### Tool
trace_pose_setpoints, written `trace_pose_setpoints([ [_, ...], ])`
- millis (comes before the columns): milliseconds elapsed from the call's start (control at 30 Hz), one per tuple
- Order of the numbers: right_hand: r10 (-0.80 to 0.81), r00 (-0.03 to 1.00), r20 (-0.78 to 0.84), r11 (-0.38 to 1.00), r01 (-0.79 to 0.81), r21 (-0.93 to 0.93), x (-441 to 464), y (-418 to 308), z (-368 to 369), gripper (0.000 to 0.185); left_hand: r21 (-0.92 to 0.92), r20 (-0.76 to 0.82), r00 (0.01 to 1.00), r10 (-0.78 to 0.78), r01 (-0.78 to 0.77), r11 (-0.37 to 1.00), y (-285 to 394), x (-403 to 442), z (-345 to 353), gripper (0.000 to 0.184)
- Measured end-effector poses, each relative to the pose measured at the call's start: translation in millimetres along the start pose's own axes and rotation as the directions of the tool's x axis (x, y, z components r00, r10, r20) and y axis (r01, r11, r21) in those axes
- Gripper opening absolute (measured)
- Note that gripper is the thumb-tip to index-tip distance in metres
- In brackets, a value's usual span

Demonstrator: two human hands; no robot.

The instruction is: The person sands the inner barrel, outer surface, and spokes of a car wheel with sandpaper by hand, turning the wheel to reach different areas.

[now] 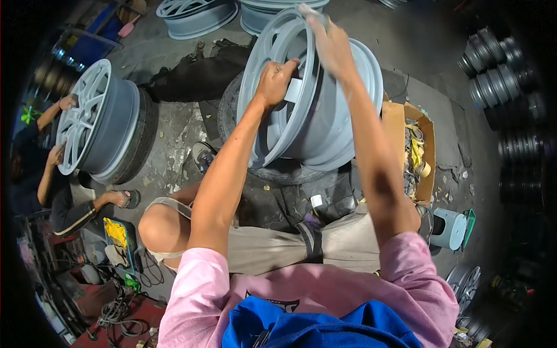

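Gripping a round pale-grey metal wheel [316, 127], left hand [275, 84] curls tight; right hand [332, 47] blurred, can't tell. Slack left grip could tip it.

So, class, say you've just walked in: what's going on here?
The person in pink has a grey wheel rim tilted in front of them, above a tyre. Their left hand grips it among the spokes, while their right hand, blurred, is at its top edge; whether it holds anything is unclear. On the left, a co-worker has both hands on another rim, which stands tilted against a second tyre.
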State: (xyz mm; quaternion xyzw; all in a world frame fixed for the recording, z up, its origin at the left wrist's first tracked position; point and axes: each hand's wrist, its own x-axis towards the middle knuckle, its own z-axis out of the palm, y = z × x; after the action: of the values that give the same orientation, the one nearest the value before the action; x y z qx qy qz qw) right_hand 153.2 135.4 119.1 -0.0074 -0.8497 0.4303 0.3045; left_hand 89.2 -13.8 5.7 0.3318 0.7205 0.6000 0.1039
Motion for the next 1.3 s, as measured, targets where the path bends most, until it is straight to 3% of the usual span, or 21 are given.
trace_pose_setpoints([
  [100,-0.407,0.908,-0.102,0.912,0.397,-0.106,-107,-25,10,0.036,-0.171,-0.097,0.991,0.094,-0.109,0.979,-4,-5,11,0.053],
  [167,-0.344,0.938,0.039,0.892,0.339,-0.300,-174,-47,9,0.040,-0.108,-0.082,0.995,0.058,-0.066,0.992,14,-10,7,0.052],
  [200,-0.341,0.939,0.038,0.894,0.337,-0.295,-167,-44,9,0.040,-0.039,-0.062,0.998,0.023,-0.026,0.999,20,-12,6,0.052],
  [233,-0.371,0.928,0.019,0.893,0.362,-0.269,-154,-42,7,0.039,-0.116,-0.093,0.990,0.104,-0.115,0.987,14,-11,11,0.053],
  [300,-0.400,0.914,-0.061,0.908,0.386,-0.163,-101,-27,6,0.037,-0.161,-0.080,0.996,0.043,-0.055,0.985,7,-9,14,0.053],
  [367,-0.120,0.992,0.038,0.990,0.123,-0.075,-26,-20,2,0.037,-0.178,-0.098,0.994,0.048,-0.065,0.982,-5,-1,11,0.055],
  [400,-0.120,0.989,0.082,0.981,0.131,-0.146,25,27,10,0.039,-0.152,-0.118,0.987,0.110,-0.127,0.980,-13,3,10,0.056],
  [467,-0.118,0.986,0.121,0.965,0.143,-0.218,70,73,20,0.053,-0.011,0.025,0.998,-0.057,0.058,0.998,-1,1,0,0.044],
  [533,0.161,0.985,0.053,0.984,-0.157,-0.079,76,73,29,0.054,-0.027,-0.014,1.000,-0.014,0.014,1.000,-4,3,3,0.044],
  [600,-0.034,0.990,-0.138,0.991,0.052,0.127,1,11,24,0.030,-0.103,0.052,0.997,-0.049,0.054,0.993,-11,2,0,0.044],
  [667,-0.123,0.954,-0.274,0.948,0.195,0.252,-82,-33,35,0.041,-0.071,0.094,0.994,-0.054,0.061,0.996,-18,2,-9,0.044],
  [733,-0.321,0.911,-0.258,0.947,0.310,-0.082,-169,-39,52,0.041,-0.036,0.145,0.988,-0.052,0.058,0.998,-19,3,-2,0.045],
  [800,-0.342,0.940,-0.001,0.910,0.331,-0.249,-253,-23,68,0.043,-0.100,-0.090,0.983,0.161,-0.170,0.980,-12,3,10,0.047],
  [900,-0.378,0.917,0.127,0.846,0.397,-0.357,-250,-22,55,0.044,-0.033,-0.108,0.982,0.154,-0.158,0.987,4,-4,5,0.043],
  [933,-0.406,0.912,0.056,0.862,0.403,-0.309,-225,-24,49,0.042,-0.009,-0.108,0.972,0.208,-0.211,0.978,6,-2,6,0.045],
  [967,-0.412,0.910,-0.046,0.881,0.385,-0.274,-191,-31,38,0.042,-0.011,-0.104,0.970,0.218,-0.220,0.975,8,-2,7,0.045],
  [1033,-0.306,0.910,-0.281,0.952,0.290,-0.097,-115,-18,22,0.037,-0.129,-0.028,0.999,-0.020,0.016,0.992,9,-6,5,0.047],
  [1067,0.067,0.968,-0.241,0.996,-0.078,-0.039,-78,-2,13,0.039,-0.128,-0.018,1.000,-0.015,0.013,0.992,11,-4,5,0.047],
  [1133,0.298,0.953,0.057,0.908,-0.264,-0.324,-15,38,-20,0.044,-0.042,-0.099,0.993,0.057,-0.061,0.997,14,-3,5,0.050],
  [1233,0.407,0.908,0.099,0.852,-0.338,-0.400,1,54,-29,0.046,0.071,-0.062,0.984,0.170,-0.165,0.984,10,-1,2,0.039],
  [1300,0.025,0.992,-0.123,0.951,-0.062,-0.303,-50,51,-14,0.043,0.117,-0.050,0.975,0.218,-0.211,0.970,6,-2,2,0.034],
])
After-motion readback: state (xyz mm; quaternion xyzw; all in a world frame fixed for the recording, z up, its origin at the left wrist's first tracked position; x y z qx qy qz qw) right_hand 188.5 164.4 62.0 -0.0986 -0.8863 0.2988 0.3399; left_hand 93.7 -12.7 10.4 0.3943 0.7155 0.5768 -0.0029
